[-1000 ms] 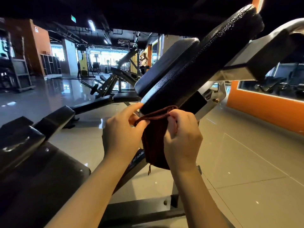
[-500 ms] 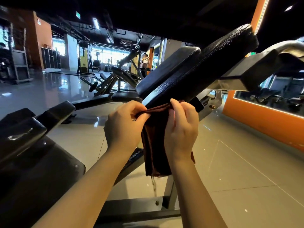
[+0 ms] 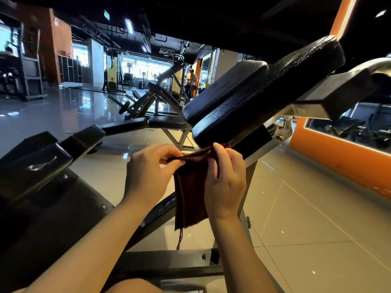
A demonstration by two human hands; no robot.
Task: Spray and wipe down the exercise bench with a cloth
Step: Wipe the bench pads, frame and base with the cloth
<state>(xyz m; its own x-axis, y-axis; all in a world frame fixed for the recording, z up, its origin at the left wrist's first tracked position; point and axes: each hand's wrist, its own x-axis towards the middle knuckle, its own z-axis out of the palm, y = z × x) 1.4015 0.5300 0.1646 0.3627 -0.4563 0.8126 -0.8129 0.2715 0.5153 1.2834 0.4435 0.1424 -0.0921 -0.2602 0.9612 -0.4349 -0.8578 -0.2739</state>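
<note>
Brown cloth (image 3: 191, 187) hanging, top edge pinched between left hand (image 3: 148, 174) and right hand (image 3: 226, 180), black bench pad (image 3: 264, 96) just above

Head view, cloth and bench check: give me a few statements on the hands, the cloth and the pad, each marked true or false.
1. Both hands pinch the top edge of the brown cloth. True: left hand and right hand each grip it.
2. The cloth lies flat on the floor. False: it hangs down between the hands.
3. The black bench pad slopes upward to the right. True.
4. A spray bottle is in the right hand. False: that hand holds only the cloth.
5. The wall on the right is blue. False: it is orange.
</note>
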